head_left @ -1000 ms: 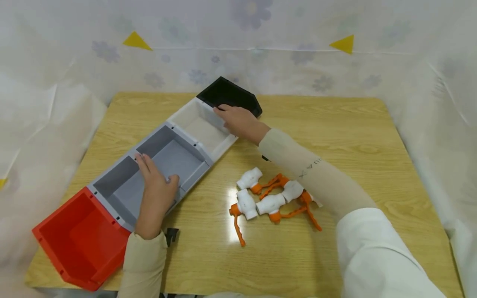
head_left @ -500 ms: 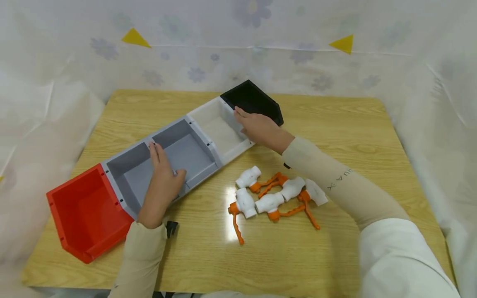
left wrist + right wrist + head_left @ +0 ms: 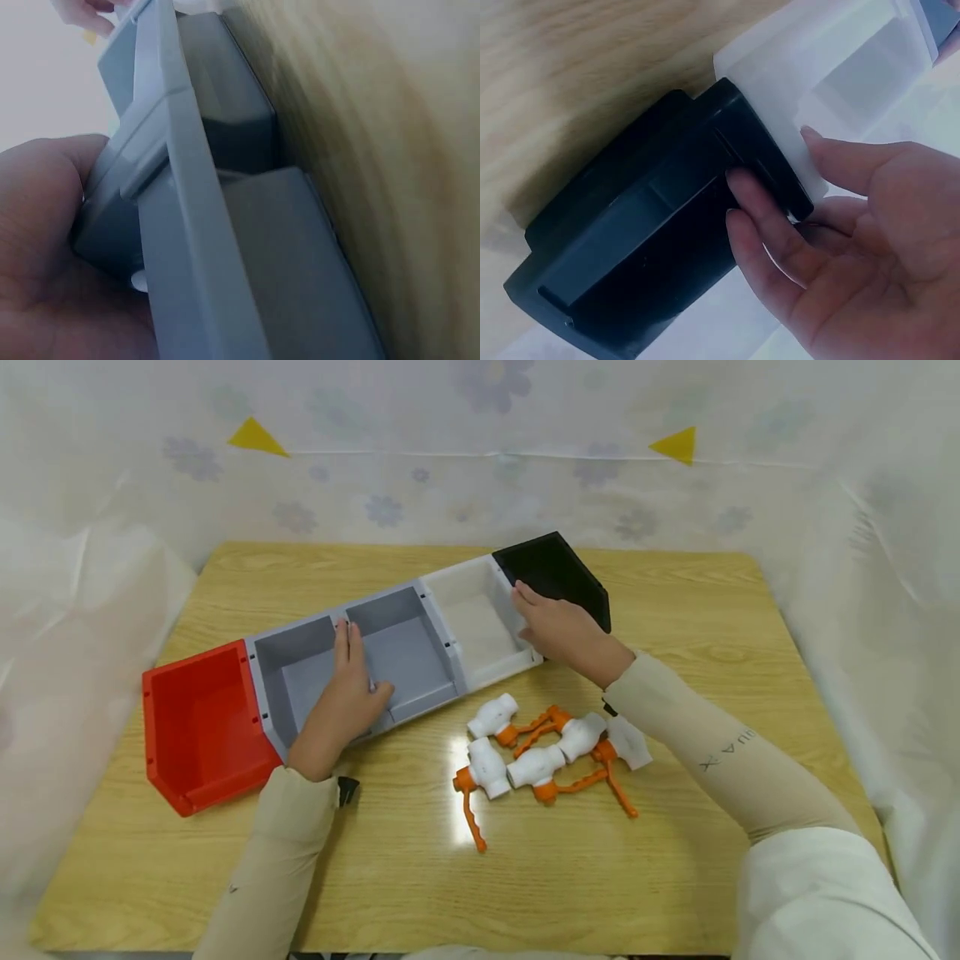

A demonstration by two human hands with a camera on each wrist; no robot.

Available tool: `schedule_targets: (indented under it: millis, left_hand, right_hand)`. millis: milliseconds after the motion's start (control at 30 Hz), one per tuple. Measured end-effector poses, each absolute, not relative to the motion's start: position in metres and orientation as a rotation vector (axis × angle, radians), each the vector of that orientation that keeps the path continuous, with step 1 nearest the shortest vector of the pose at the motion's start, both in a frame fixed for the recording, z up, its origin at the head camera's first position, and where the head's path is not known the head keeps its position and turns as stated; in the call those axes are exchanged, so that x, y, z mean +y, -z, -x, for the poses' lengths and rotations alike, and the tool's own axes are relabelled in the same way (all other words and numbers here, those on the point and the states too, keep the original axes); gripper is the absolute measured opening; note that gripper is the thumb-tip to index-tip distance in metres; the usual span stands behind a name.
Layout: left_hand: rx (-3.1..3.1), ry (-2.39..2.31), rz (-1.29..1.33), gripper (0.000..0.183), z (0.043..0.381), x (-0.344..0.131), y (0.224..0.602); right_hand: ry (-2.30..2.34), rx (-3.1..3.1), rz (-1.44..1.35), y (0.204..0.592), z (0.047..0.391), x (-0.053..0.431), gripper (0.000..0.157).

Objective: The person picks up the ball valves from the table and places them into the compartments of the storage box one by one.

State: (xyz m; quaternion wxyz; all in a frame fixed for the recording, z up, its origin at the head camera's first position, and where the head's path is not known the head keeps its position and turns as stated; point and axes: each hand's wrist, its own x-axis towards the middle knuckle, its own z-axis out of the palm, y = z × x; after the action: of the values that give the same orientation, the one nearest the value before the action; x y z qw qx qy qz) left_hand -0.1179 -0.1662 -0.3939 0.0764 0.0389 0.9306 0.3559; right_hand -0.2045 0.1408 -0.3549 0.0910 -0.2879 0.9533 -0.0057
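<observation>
A row of joined storage bins lies slantwise on the table: a red bin [image 3: 198, 727], a left grey bin [image 3: 292, 672], a right grey bin [image 3: 408, 647], a white bin [image 3: 476, 622] and a black bin [image 3: 551, 568]. My left hand [image 3: 345, 697] straddles the divider between the grey bins and grips it, thumb on the right side. My right hand [image 3: 566, 631] pinches the adjoining walls of the white and black bins. In the right wrist view its thumb lies on the white side, with fingers inside the black bin [image 3: 660, 225].
Several white ball valves [image 3: 491, 767] with orange handles lie clustered on the wooden table [image 3: 405, 877] in front of the row. A pale flowered sheet [image 3: 420, 427] hangs behind and beside the table, with yellow triangles [image 3: 257, 437] on it.
Both hands have shifted right with the bin row. Its red end has swung away from the front edge and the black end has moved right, so the row slants less. The valves stay put.
</observation>
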Motion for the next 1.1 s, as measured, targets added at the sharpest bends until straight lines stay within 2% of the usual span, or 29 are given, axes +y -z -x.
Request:
schedule_targets:
  millis: [500,1100]
  left_hand:
    - [2.697,-1.051,-0.304,0.089,0.159,-0.145,0.394]
    - [2.642,-1.008,-0.491,0.088,0.183,-0.110,0.395]
  right_hand:
    - [0.110,2.940,0.668,0.358,0.182,0.176,0.064]
    - [0.074,3.079,0.567,0.366,0.158,0.214,0.060]
